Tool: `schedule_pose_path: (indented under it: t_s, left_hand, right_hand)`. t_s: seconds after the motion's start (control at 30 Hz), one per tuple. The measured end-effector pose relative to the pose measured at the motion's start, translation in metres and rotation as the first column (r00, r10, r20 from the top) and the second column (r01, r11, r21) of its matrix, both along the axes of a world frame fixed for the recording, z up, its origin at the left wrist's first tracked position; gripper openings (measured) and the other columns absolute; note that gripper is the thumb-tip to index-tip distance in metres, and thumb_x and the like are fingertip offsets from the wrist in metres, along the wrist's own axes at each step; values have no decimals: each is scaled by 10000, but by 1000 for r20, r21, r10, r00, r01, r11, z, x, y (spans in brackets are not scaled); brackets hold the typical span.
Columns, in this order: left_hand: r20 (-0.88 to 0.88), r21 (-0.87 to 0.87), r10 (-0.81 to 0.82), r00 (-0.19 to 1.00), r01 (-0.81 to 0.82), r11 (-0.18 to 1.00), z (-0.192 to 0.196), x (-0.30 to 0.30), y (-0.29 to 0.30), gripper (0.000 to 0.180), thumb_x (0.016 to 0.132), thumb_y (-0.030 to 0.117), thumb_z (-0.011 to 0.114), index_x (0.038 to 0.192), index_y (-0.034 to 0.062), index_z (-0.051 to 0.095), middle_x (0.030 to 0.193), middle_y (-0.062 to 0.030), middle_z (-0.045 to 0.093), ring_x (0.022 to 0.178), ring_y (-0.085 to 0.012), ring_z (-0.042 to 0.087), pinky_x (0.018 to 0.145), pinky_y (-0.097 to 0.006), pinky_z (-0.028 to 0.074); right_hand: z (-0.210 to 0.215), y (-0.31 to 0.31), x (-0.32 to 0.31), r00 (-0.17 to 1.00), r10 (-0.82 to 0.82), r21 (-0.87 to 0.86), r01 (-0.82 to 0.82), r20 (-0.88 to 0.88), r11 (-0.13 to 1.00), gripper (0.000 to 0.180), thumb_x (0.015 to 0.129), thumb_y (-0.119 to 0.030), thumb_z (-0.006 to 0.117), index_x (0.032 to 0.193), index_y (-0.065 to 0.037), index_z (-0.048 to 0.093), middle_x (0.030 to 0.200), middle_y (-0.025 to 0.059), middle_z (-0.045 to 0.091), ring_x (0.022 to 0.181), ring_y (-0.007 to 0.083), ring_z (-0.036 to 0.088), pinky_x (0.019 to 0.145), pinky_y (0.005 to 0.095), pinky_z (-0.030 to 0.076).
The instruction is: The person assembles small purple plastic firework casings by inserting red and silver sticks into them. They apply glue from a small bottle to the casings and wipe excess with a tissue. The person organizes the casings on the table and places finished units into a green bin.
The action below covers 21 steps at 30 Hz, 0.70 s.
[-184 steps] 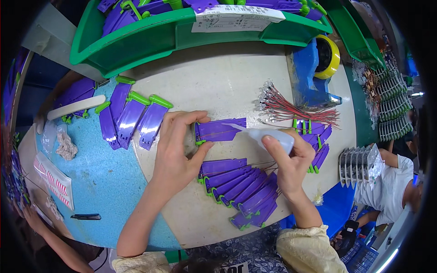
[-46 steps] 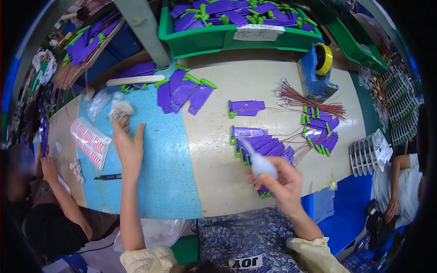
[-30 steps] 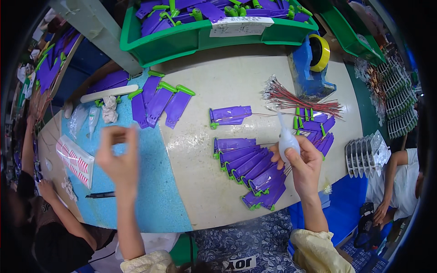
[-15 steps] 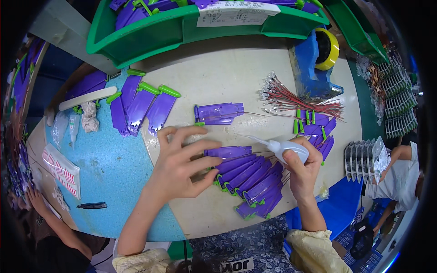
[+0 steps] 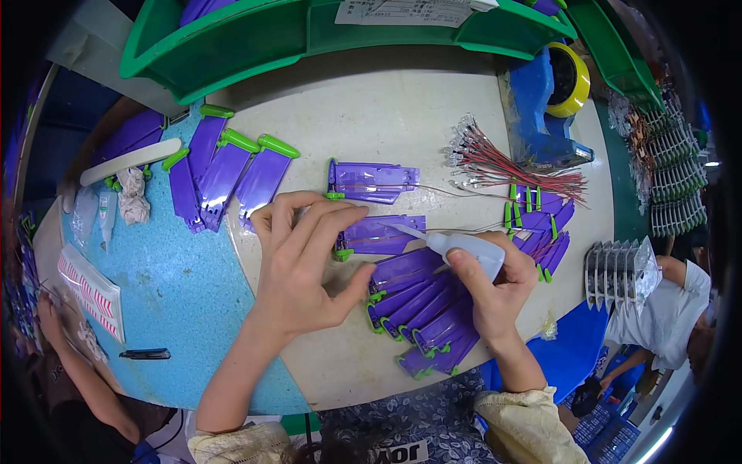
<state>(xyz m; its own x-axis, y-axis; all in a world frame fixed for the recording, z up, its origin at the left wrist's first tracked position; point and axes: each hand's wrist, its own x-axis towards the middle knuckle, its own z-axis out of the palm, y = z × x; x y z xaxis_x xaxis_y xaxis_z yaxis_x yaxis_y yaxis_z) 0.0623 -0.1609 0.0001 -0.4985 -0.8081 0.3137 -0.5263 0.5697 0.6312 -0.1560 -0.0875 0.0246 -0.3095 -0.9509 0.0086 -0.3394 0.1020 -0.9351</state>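
The left hand (image 5: pixel 297 267) rests palm-down on the counter (image 5: pixel 386 116), fingers spread and flat, with the fingertips pressing the left end of a purple plastic part (image 5: pixel 380 234); its grip is apart, closed on nothing. This part lies flat near the counter's middle, just above a fanned row of purple parts (image 5: pixel 421 305) with green ends.

The right hand (image 5: pixel 495 290) has its grip clamped on a small white squeeze bottle (image 5: pixel 466 249). The bottle's thin nozzle points left and reaches the top face of the pressed part.

A second purple part (image 5: pixel 372 182) lies just above, apart from both hands. A bundle of red wires (image 5: pixel 514 166) lies to the right, beside a blue tape dispenser (image 5: pixel 545 108). Three more purple parts (image 5: pixel 224 178) lie on the blue mat (image 5: pixel 170 286) at left. A green bin (image 5: pixel 309 35) stands at the far edge.
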Motion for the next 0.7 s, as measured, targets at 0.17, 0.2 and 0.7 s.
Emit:
schedule_pose_path:
  t_s: [0.17, 0.2, 0.7]
  left_hand:
    - [-7, -10, 16, 1000, -16, 1000, -11, 1, 0, 477, 656, 99, 818, 1110, 74, 671, 1094, -88, 680, 1046, -298, 529, 926, -410, 323]
    - [-21, 1, 19, 1000, -19, 1000, -10, 1, 0, 475, 656, 83, 816, 1108, 74, 671, 1093, -86, 680, 1046, -298, 527, 929, -412, 327]
    - [-66, 26, 19, 998, -17, 1000, -12, 1, -1, 423, 678, 54, 786, 1082, 82, 664, 1095, -57, 676, 1066, -286, 524, 898, -417, 307]
  right_hand:
    - [-2, 2, -3, 999, -28, 43, 30, -45, 999, 149, 859, -71, 783, 942, 34, 719, 776, 43, 720, 665, 52, 616, 581, 206, 465]
    - [0, 4, -5, 998, -62, 33, 62, -3, 998, 150, 861, -72, 781, 944, 36, 719, 781, 47, 723, 668, 56, 616, 590, 209, 469]
    - [8, 10, -2, 999, 16, 43, -17, 38, 999, 150, 868, -79, 782, 942, 37, 721, 797, 45, 718, 692, 59, 610, 616, 214, 465]
